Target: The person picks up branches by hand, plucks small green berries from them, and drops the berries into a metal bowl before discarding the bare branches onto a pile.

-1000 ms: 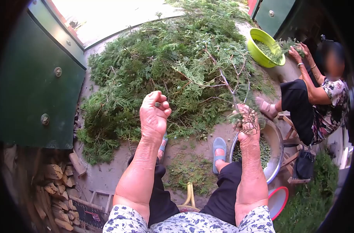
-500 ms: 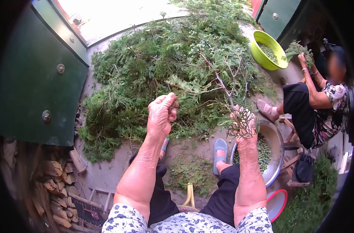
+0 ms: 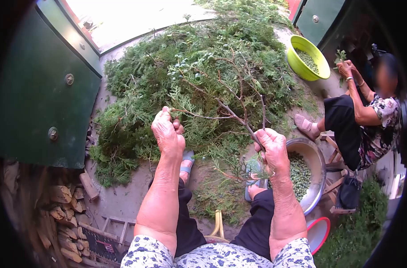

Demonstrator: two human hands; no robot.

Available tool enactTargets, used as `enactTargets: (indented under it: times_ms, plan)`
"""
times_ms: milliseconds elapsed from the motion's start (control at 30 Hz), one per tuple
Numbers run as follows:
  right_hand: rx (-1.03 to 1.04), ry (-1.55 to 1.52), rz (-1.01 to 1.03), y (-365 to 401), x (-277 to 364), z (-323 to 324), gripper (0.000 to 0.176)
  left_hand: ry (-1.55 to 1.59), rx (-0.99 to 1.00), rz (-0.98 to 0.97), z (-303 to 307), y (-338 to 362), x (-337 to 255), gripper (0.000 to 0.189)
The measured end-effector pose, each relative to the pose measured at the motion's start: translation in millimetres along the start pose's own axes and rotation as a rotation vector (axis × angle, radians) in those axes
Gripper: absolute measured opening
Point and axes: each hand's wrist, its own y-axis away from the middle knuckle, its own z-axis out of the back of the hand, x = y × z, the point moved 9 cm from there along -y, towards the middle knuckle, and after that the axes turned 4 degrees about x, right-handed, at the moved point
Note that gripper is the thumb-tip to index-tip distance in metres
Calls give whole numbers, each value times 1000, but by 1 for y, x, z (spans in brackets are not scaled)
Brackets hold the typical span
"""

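Note:
My right hand grips the woody stem of a cypress branch that fans up and left over the heap. My left hand pinches one thin side twig of that branch near its leafy tip. Small pale green cones hang on the upper sprigs. Just right of my right hand sits a metal bowl holding several picked green cones. My feet in blue sandals rest on the ground below the branch.
A big heap of cut green branches covers the ground ahead. Another person sits at the right handling a sprig beside a yellow-green bowl. Green metal doors stand at left. Stacked firewood lies at lower left, a red-rimmed basin at lower right.
My right hand dropped lower and swung the branch leftward across the heap. My left hand, closed on a small cone a second ago, moved left and took hold of a side twig.

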Motion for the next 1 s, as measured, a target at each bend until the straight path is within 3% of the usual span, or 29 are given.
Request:
enactTargets:
  times_ms: [100, 167, 200, 300, 433, 533, 667, 700, 767, 867, 900, 1000]
  plan:
    - [18, 21, 26, 1, 1, -6, 25, 8, -56, 1, 5, -1, -2, 17]
    - [5, 37, 37, 4, 2, -5, 26, -255, -54, -114, 3, -3, -18, 17]
    - [2, 61, 59, 4, 4, -4, 26, -433, -47, -272, -2, -2, -31, 17]
    - [-10, 48, 57, 8, 3, -4, 26, -498, -76, -183, 1, -1, -28, 15]
    - [7, 93, 91, 14, 2, -9, 26, -443, -78, -146, 10, -8, -22, 21]
    - [-69, 196, 146, 21, 15, -1, 24, 173, 17, 167, 21, -20, 9, 24]
    - [-138, 265, 116, 16, 8, 19, 22, 201, -119, 36, 47, -29, -18, 23]
    - [-136, 276, 137, 15, 6, 19, 22, 277, 52, 47, 47, -39, -15, 17]
    - [-151, 265, 182, 10, 2, 17, 22, 390, 111, 63, 32, -29, -19, 10]
    - [-284, 415, 451, -3, -10, 22, 21, 525, 432, 116, -12, 2, -16, 9]
    - [-316, 556, 583, -1, -7, 19, 20, 491, 504, 139, -34, 23, -14, 10]
    - [-331, 702, 640, 0, -10, 16, 19, 351, 669, 247, -107, 99, 12, 11]
